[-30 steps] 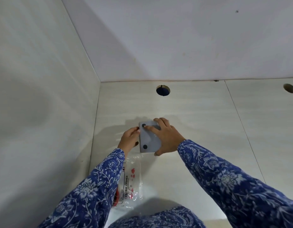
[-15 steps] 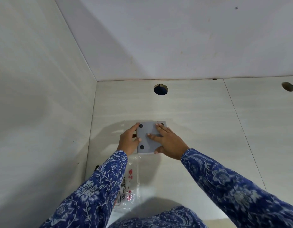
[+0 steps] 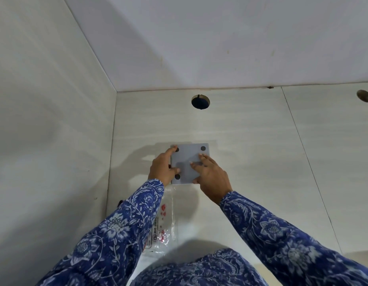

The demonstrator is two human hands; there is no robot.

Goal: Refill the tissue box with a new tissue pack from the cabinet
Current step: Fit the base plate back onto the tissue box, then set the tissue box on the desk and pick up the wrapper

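A grey square tissue box (image 3: 190, 159) lies upside down on the pale desk (image 3: 251, 162), its flat base with dark round feet facing up. My left hand (image 3: 162, 168) grips its left edge, thumb over the base. My right hand (image 3: 210, 174) presses flat on the base, fingers spread. Just in front of the box lies a clear plastic tissue wrapper (image 3: 164, 221) with red print, partly hidden under my left sleeve. What is inside the box is hidden.
The desk sits in a corner, with a pale wall (image 3: 44, 141) close on the left and another wall behind. A round cable hole (image 3: 200, 101) is in the desk beyond the box, and a second hole (image 3: 364, 96) at the far right.
The box's base has turned from tilted to flat and square-on. My right hand slid from gripping its right side to pressing on top; my left hand shifted along its left edge.
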